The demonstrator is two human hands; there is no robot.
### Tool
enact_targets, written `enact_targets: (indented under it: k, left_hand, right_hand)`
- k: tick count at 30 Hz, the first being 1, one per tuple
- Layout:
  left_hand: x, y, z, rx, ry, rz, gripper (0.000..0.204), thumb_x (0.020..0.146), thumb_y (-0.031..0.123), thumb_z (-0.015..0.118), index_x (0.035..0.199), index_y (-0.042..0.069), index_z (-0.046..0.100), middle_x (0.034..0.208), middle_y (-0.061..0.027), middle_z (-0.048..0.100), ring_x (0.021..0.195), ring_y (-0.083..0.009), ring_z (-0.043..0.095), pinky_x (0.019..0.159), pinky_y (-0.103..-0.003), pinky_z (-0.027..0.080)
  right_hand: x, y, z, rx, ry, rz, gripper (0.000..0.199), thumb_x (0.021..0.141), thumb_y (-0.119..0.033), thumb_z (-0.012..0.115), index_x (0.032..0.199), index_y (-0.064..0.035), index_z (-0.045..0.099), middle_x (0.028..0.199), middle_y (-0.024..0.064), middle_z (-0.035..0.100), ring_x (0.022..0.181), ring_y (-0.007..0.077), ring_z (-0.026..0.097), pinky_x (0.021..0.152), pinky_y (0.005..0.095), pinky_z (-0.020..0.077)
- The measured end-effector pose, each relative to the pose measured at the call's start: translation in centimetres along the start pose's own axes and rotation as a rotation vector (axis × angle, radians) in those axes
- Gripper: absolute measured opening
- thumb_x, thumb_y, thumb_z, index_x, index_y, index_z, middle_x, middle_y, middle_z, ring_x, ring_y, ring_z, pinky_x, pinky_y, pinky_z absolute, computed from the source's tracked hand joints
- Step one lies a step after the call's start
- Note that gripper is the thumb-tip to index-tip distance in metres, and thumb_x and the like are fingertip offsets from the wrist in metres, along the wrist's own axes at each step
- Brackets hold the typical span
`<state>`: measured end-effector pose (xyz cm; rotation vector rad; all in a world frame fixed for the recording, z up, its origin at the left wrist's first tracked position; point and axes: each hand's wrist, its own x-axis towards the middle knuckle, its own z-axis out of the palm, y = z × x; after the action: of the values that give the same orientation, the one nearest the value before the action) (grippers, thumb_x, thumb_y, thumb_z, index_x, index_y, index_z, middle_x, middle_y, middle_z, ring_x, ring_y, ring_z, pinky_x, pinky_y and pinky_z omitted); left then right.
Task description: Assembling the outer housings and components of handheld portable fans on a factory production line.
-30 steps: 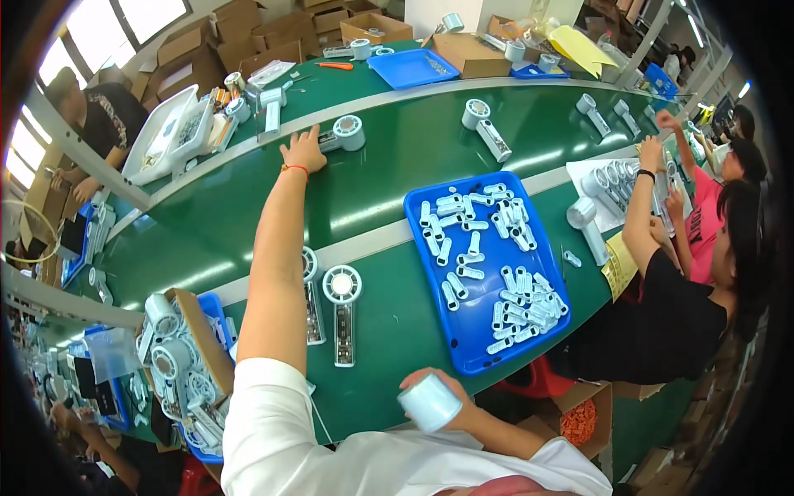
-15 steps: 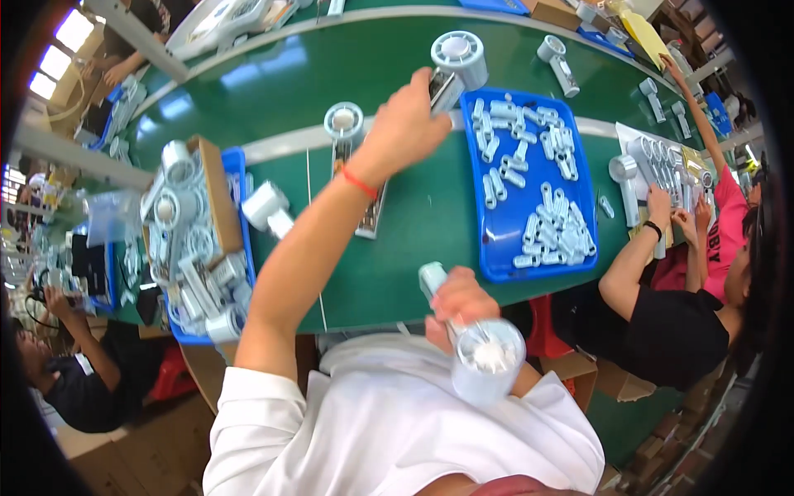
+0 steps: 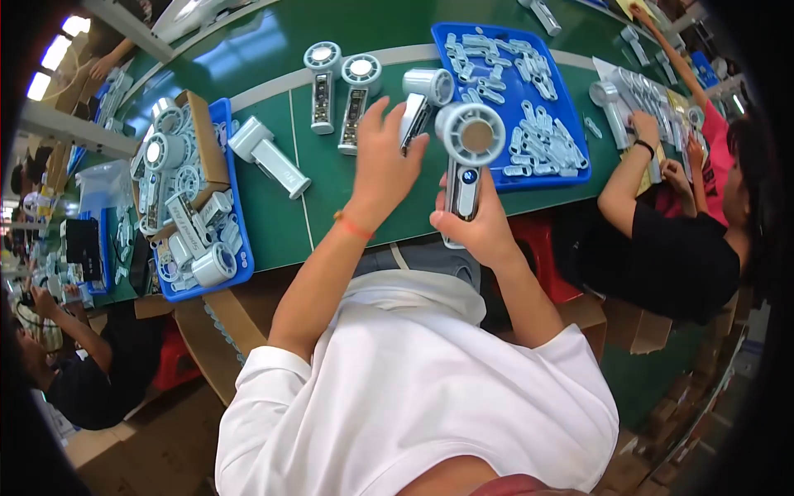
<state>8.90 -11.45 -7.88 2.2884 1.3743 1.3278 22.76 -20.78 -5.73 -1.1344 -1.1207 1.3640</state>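
My right hand (image 3: 484, 221) grips a pale blue handheld fan (image 3: 475, 136) by its handle. The fan stands upright, its round head at the top and a small dark display on the handle. My left hand (image 3: 385, 161) is open with fingers spread, beside a second handheld fan (image 3: 428, 86) that lies tilted on the table with its handle's inside exposed. I cannot tell whether the fingers touch it. To the left of that lie two more fans, a nearer one (image 3: 361, 78) and a farther one (image 3: 322, 58), both with open handles showing the inner parts.
A blue tray (image 3: 546, 180) of small pale parts lies right of my hands. Another fan (image 3: 269, 155) lies at left, next to a blue bin (image 3: 241, 248) and cardboard box (image 3: 207, 140) full of fan pieces. Co-workers sit on both sides; one's arm (image 3: 624, 169) works at right.
My left hand has let go of a fan, now on the table beside the others, and drawn nearer. My right hand has lifted its fan from near my chest to above the table edge.
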Motion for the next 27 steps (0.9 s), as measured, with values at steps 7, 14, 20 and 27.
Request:
enact_targets:
  k: [7, 14, 20, 27]
  left_hand:
    - [-2.7, 3.8, -4.6, -0.729, -0.492, -0.361, 0.043, 0.08, 0.016, 0.065, 0.115, -0.005, 0.053, 0.096, -0.0179, 0.064, 0.088, -0.0244, 0.064, 0.081, -0.033, 0.049]
    - [-4.1, 3.1, -3.0, -1.028, -0.348, -0.618, 0.035, 0.078, 0.002, 0.054, 0.112, -0.007, 0.052, 0.095, -0.0148, 0.064, 0.091, -0.0197, 0.062, 0.081, -0.03, 0.049]
    - [-3.6, 1.2, -3.5, -0.861, -0.242, -0.678, 0.027, 0.076, -0.008, 0.039, 0.098, -0.008, 0.055, 0.086, -0.012, 0.065, 0.079, -0.0145, 0.062, 0.07, -0.027, 0.05]
    - [-3.7, -0.4, -3.7, -0.827, -0.338, -0.577, 0.025, 0.08, 0.008, 0.052, 0.101, -0.006, 0.053, 0.086, -0.0117, 0.063, 0.08, -0.0176, 0.062, 0.072, -0.029, 0.049]
  right_hand:
    - [0.3, 0.4, 0.9, -0.798, 0.225, -0.403, 0.077, 0.072, -0.018, 0.071, 0.132, 0.0051, 0.028, 0.113, 0.0253, 0.045, 0.098, 0.0418, 0.05, 0.082, 0.0423, 0.0441]
    - [0.9, 1.3, 2.0, -0.779, 0.17, -0.302, 0.077, 0.071, -0.014, 0.069, 0.133, 0.0058, 0.026, 0.112, 0.0248, 0.044, 0.102, 0.0409, 0.049, 0.084, 0.0434, 0.043]
    - [1.7, 0.7, 3.3, -0.828, 0.212, -0.38, 0.08, 0.069, -0.008, 0.069, 0.133, 0.0044, 0.024, 0.1, 0.0219, 0.045, 0.085, 0.04, 0.053, 0.067, 0.0431, 0.047]
    - [3.1, 1.5, 2.9, -0.515, 0.076, -0.126, 0.078, 0.069, -0.01, 0.071, 0.135, 0.0026, 0.03, 0.121, 0.0176, 0.048, 0.111, 0.0264, 0.05, 0.094, 0.0345, 0.0387]
